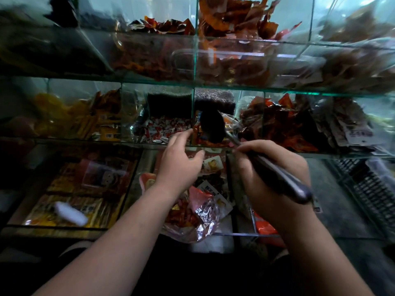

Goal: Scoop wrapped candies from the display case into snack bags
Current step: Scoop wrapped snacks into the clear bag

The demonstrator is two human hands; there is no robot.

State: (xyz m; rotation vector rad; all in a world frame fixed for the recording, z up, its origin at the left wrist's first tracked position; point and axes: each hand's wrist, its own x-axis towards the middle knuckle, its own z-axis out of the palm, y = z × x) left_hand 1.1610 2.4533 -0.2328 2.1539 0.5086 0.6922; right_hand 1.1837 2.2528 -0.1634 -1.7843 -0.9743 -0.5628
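Observation:
My right hand (271, 167) grips the dark handle of a black scoop (211, 126), whose bowl reaches into the middle-shelf glass compartment holding orange and red wrapped snacks (229, 122). My left hand (178, 159) hovers with fingers apart at the front glass edge, between that compartment and the one with red-and-white wrapped candies (166, 128). A thin plastic snack bag (192, 216) with red and silver packets inside hangs below my left wrist; how it is held is hidden.
The glass display case (192, 86) has tiered shelves split by glass dividers. Brown-red packets fill the upper shelf (235, 24). Yellow packets (70, 116) lie at middle left, dark red packets (288, 124) at middle right. A white object (70, 212) lies on lower-left packets. A black crate (372, 189) is at right.

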